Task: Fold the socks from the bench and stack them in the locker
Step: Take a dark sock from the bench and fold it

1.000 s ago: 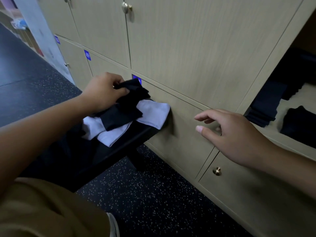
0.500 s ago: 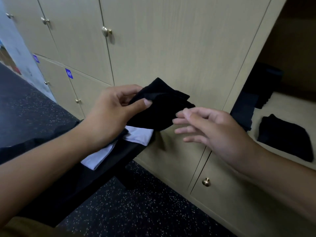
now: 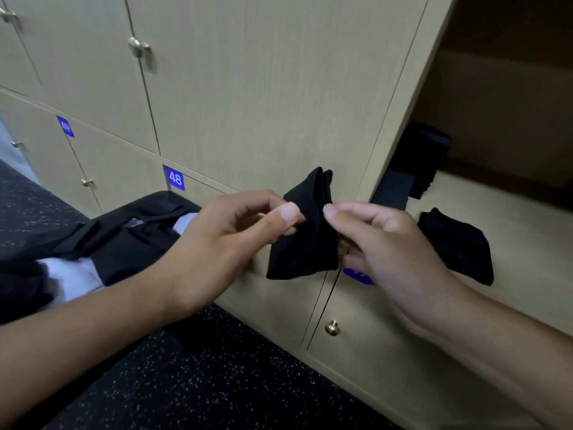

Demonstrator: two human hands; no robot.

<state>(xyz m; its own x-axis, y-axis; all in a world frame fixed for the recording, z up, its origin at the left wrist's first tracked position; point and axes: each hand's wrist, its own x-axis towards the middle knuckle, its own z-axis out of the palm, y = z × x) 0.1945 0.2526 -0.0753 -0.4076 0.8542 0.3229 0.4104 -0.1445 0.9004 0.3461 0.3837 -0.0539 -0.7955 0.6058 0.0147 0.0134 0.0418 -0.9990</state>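
Note:
A black sock (image 3: 305,243) hangs in the air in front of the locker doors. My left hand (image 3: 229,243) pinches its left edge between thumb and fingers. My right hand (image 3: 387,243) pinches its right edge. To the right, the open locker (image 3: 527,237) has a folded black sock (image 3: 459,246) lying on its shelf and a stack of dark socks (image 3: 415,169) at its back left. At the left, the black bench (image 3: 130,243) holds white socks (image 3: 74,274) and dark ones.
Closed wooden locker doors with brass knobs (image 3: 331,328) fill the wall; blue number tags (image 3: 175,179) mark them. A dark speckled floor (image 3: 186,383) lies below. The bench end stands close to the lockers.
My left hand lifted the black sock off the bench pile and carried it right. My right hand came in and took hold of its other edge. The view shifted toward the open locker.

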